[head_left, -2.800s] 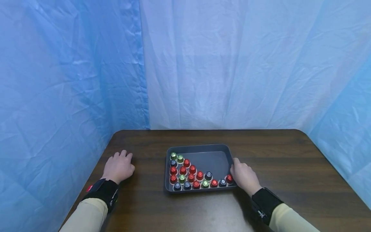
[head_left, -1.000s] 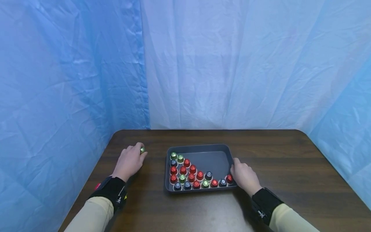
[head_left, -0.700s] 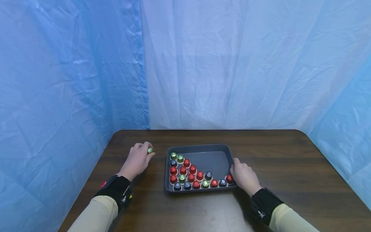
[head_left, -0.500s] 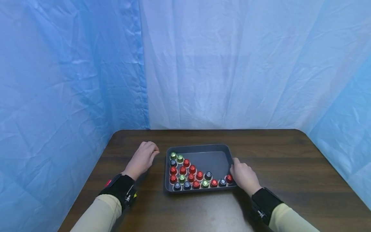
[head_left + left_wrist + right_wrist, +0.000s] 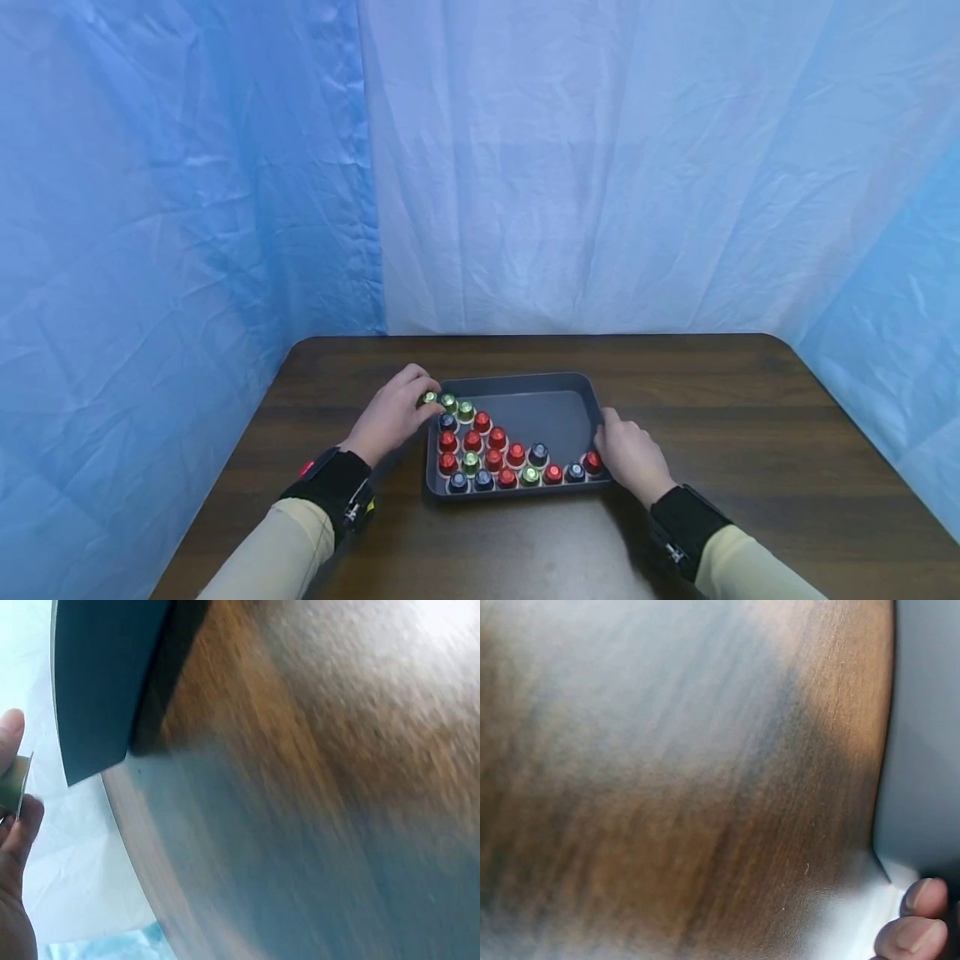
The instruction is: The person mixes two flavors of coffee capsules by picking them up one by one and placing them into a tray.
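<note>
My left hand (image 5: 395,414) pinches a green coffee capsule (image 5: 430,398) between thumb and fingers, right at the far left corner of the dark grey tray (image 5: 551,417). The left wrist view catches this capsule (image 5: 13,784) at its left edge, near the tray's outer wall (image 5: 109,682). My right hand (image 5: 632,454) grips the tray's right side; two fingertips (image 5: 919,939) show by the tray wall (image 5: 922,750) in the right wrist view. Red (image 5: 497,437), green (image 5: 466,411) and dark blue capsules (image 5: 537,454) stand upright in the tray, along its left and near sides.
A dark wood table (image 5: 712,400) carries the tray. Pale blue curtains (image 5: 600,167) hang behind it and at both sides. The tray's far right part shows bare floor.
My left hand has come from the table's left side to the tray's left edge, bringing a green capsule along. My right hand and the tray have stayed in place.
</note>
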`<state>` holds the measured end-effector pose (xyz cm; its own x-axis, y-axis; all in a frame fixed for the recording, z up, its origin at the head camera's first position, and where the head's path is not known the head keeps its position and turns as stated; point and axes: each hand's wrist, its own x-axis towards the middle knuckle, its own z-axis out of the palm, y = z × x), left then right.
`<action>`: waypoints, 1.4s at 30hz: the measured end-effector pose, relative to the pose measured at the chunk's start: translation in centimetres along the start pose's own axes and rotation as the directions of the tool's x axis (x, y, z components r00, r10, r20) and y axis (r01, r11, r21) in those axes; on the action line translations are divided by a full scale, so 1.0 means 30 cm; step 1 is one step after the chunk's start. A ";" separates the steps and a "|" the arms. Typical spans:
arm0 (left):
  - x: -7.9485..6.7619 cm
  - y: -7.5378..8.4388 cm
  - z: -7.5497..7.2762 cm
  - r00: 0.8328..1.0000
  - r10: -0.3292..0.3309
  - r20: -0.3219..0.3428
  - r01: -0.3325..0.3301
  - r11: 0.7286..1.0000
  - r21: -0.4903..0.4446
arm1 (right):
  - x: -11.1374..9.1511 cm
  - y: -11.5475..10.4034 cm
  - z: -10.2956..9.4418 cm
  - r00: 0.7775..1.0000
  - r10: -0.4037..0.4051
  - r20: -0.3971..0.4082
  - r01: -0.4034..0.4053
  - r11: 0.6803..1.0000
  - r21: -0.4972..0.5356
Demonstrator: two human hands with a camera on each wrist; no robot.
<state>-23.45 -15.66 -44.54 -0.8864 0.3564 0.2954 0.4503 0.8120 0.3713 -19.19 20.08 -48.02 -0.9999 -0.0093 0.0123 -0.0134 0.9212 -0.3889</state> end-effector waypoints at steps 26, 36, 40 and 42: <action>0.055 0.098 0.053 0.985 0.166 0.055 -0.165 0.986 -0.025 | 0.002 0.005 0.011 1.000 -0.003 -0.027 0.002 1.000 -0.027; 0.061 0.105 0.066 0.982 0.143 0.121 -0.145 0.989 0.007 | 0.003 0.006 0.010 1.000 -0.005 -0.030 0.005 1.000 -0.027; 0.070 0.113 0.071 0.977 0.142 0.159 -0.150 0.988 0.039 | 0.002 0.007 0.010 1.000 -0.009 -0.024 0.008 1.000 -0.026; 0.074 0.117 0.073 0.974 0.147 0.173 -0.159 0.986 0.053 | 0.002 0.007 0.010 1.000 -0.010 -0.026 0.010 1.000 -0.025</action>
<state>-24.07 -11.01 -44.52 -0.8155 0.5466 0.1902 0.5787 0.7687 0.2724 -19.24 20.16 -48.40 -0.9992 -0.0087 0.0401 -0.0228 0.9306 -0.3652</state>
